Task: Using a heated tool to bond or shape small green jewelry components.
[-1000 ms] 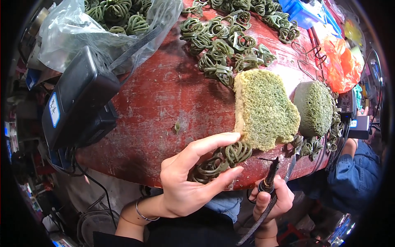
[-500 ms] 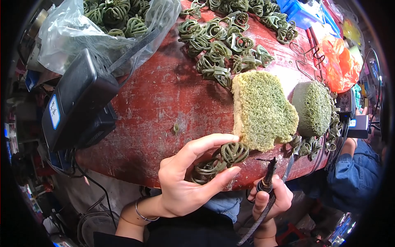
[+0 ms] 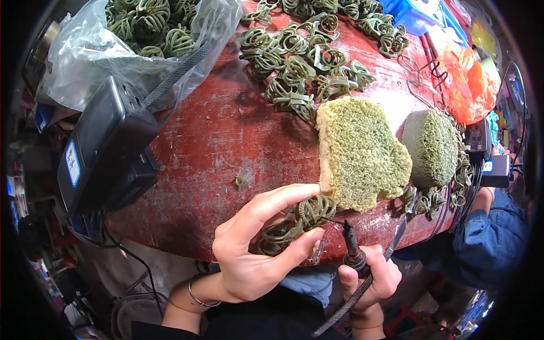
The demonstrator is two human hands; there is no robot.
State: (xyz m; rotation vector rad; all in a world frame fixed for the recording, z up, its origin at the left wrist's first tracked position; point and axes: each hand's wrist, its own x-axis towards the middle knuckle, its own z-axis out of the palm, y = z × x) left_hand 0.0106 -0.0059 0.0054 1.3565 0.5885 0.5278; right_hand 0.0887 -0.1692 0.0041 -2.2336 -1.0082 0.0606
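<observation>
My left hand (image 3: 249, 243) is closed around a cluster of dark green looped rings (image 3: 309, 213), gripped between thumb and fingers near the table's front edge. My right hand (image 3: 371, 277) grips a soldering-iron-like tool (image 3: 352, 249) with a dark, narrow end and a thin bent tip. That tip reaches the right side of the ring cluster; whether it touches is too small to tell. A long, flat, narrow grey tool (image 3: 357, 294) also lies across my right hand, slanting down to the left. Just beyond my left fingertips sits a yellow-green rough foam block (image 3: 362, 153).
Several green ring clusters (image 3: 292, 73) lie on the red table (image 3: 198, 164); more fill a clear plastic bag (image 3: 85, 73). A round green foam block (image 3: 433, 148), orange bag (image 3: 467, 85) and blue tray (image 3: 411, 17) stand right. At left is a black box-shaped device (image 3: 110, 141). A co-worker's blue sleeve (image 3: 490, 238) shows at right.
My right hand has tilted its tool leftward, bringing the thin tip over to the ring cluster. The flat tool has swung with it. My left hand has shifted slightly left, still holding the rings.
</observation>
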